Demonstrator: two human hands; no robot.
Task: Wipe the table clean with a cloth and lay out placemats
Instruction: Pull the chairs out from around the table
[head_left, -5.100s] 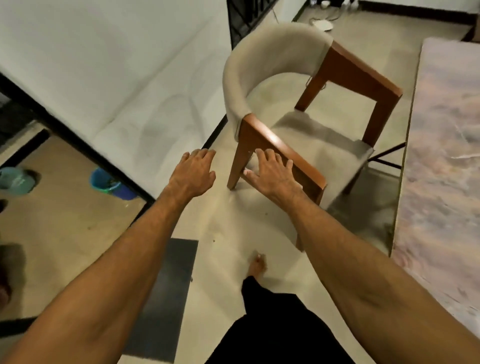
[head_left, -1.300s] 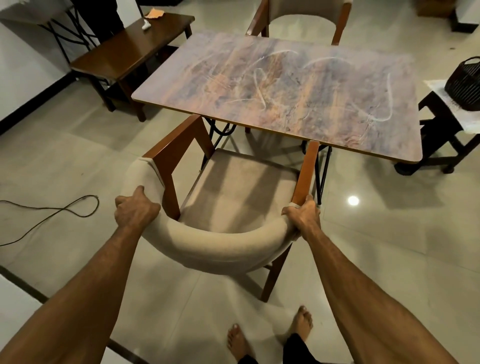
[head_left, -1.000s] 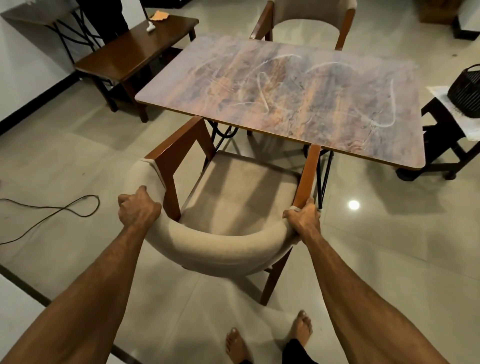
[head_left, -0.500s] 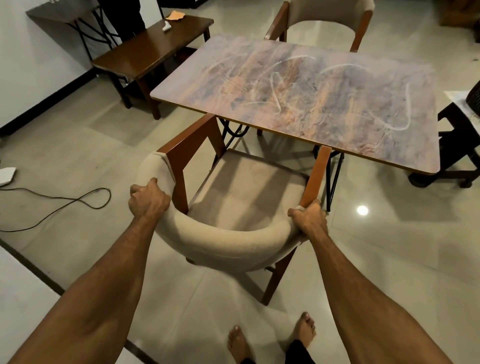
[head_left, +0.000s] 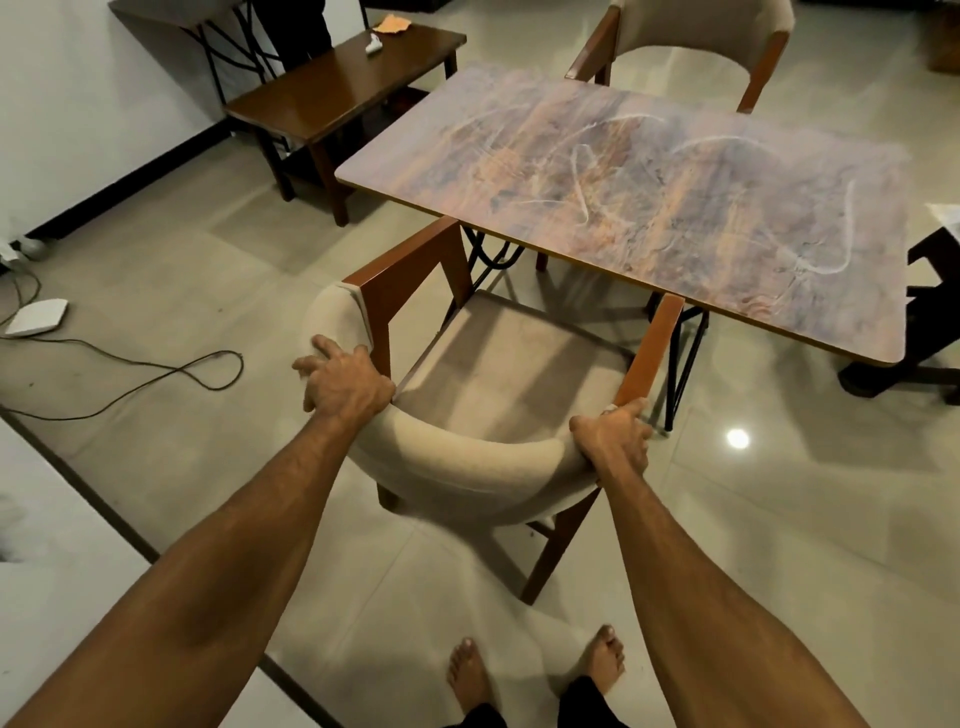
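Note:
The dining table (head_left: 649, 192) has a mottled brown-purple top streaked with white smears. A beige padded chair (head_left: 467, 457) with brown wooden arms stands at its near long edge, its front tucked just under the top. My left hand (head_left: 345, 384) lies on the left end of the curved backrest, fingers loosened and spread. My right hand (head_left: 613, 439) grips the right end, where the backrest meets the wooden arm. An orange cloth (head_left: 392, 23) lies on the far end of a side table. No placemats are in view.
A dark wooden side table (head_left: 337, 88) stands left of the dining table. A second beige chair (head_left: 696, 36) is at the far side. A black cable (head_left: 156, 376) and a white device (head_left: 36, 317) lie on the floor at left. Dark furniture (head_left: 930, 312) stands at the right edge.
The chair has been carried round and set facing the table's near edge. In the last half second my left hand's fingers have loosened on the backrest and the view has shifted right.

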